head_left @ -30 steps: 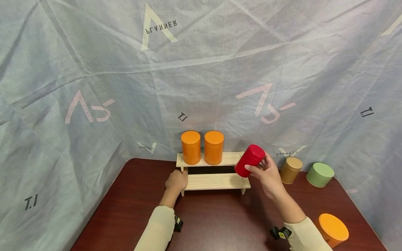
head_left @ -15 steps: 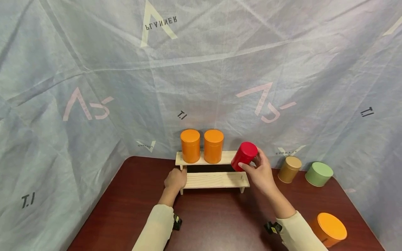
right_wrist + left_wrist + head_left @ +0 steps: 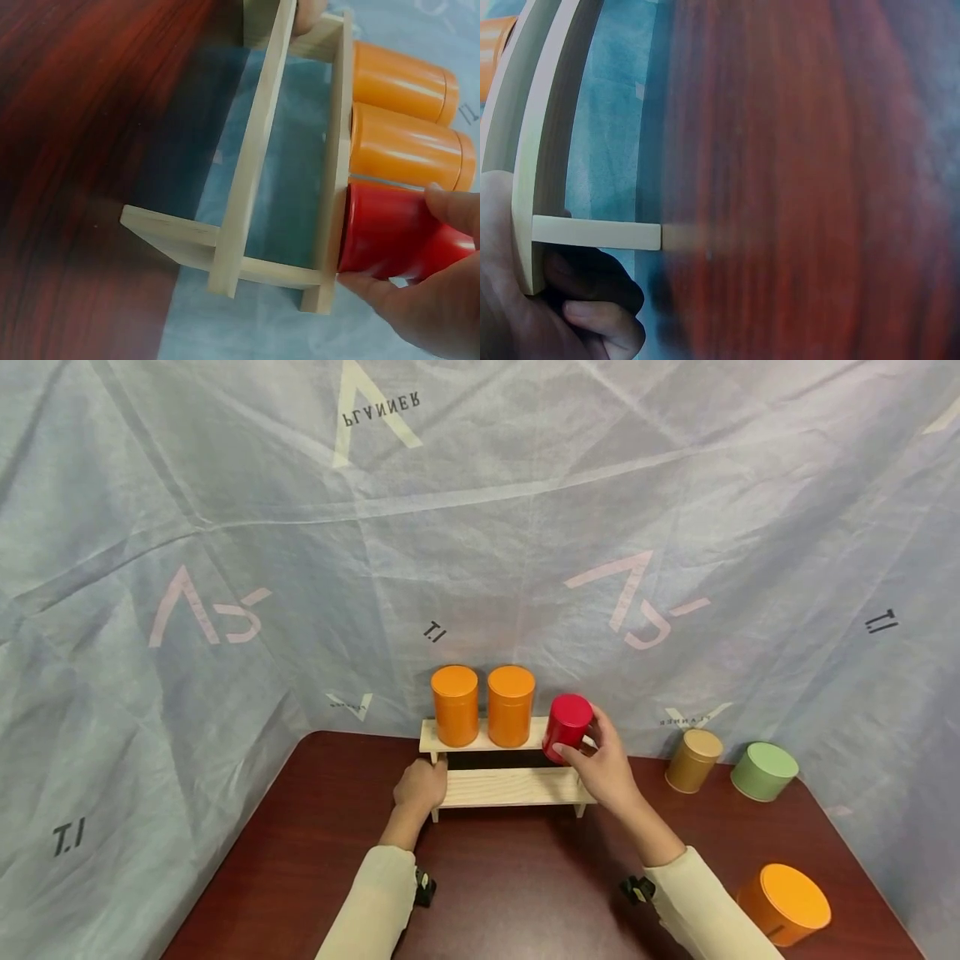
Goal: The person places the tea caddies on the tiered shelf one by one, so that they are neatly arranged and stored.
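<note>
A two-tier wooden shelf rack point(image 3: 510, 787) stands on the table against the cloth. My left hand point(image 3: 420, 783) grips its left end, and the left wrist view shows fingers curled under the board beside a leg point(image 3: 596, 232). In my right hand point(image 3: 606, 770) is a red canister point(image 3: 567, 727), held between thumb and fingers at the right end of the top tier. Its base sits right at the board in the right wrist view, nearly upright. Two orange canisters point(image 3: 455, 706) point(image 3: 511, 706) stand upright on the same tier, to its left.
To the right of the rack stand a gold canister point(image 3: 694, 762) and a short green tin point(image 3: 765, 772). Another orange tin point(image 3: 785, 903) is near the right sleeve. Grey printed cloth point(image 3: 480, 527) hangs behind and at both sides of the dark red table point(image 3: 495, 877).
My right hand has moved left with the red canister, turning it from tilted to nearly upright and lowering it toward the top tier. The left hand stays on the rack.
</note>
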A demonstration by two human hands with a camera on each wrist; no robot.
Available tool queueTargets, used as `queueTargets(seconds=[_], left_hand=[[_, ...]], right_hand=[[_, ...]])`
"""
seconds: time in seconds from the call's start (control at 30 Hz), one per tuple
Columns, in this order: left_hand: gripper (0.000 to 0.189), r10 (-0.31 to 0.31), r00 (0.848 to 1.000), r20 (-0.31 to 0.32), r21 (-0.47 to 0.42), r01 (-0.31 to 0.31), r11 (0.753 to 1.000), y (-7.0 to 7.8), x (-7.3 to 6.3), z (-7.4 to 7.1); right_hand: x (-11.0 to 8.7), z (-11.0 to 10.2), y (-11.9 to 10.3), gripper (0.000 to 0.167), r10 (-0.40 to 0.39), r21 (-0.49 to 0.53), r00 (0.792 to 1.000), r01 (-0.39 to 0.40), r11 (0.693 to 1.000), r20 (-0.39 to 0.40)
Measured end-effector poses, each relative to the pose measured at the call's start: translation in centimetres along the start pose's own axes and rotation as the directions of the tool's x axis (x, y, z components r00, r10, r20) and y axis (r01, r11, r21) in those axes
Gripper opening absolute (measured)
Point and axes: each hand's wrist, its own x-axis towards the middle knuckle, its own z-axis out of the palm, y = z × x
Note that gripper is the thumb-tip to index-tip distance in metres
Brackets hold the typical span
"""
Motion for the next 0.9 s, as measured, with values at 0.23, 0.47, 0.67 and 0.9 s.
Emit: queueTargets(seconds=[0.23,0.47,0.67,0.9], left_hand=[[0.054,0.002,1.0,-0.013,-0.002,-0.002,1.0,0.0,0.2,0.0],[0.055,-0.006,1.0,-0.005,0.0,0.006,1.0,0.0,0.1,-0.2],[0.053,-0.008,1.0,-0.023,0.007,0.008,1.0,-0.1,0.1,-0.3],[0.053,-0.001,1.0,-0.007,0.004,0.002,1.0,0.0,0.0,-0.1]], right_hand=[[0.3,0.2,-0.3,0.08,-0.004,-0.109,1.0,0.006,0.994,0.015],[0.4,0.4,-0.4,0.083,-0.007,-0.175,1.0,0.008,0.985,0.011],[1.0,0.8,-0.1,0.084,-0.033,-0.18,0.999,0.036,0.983,0.023],[1.3,1.1,0.3,0.085,-0.017,-0.174,1.0,0.018,0.985,0.004]])
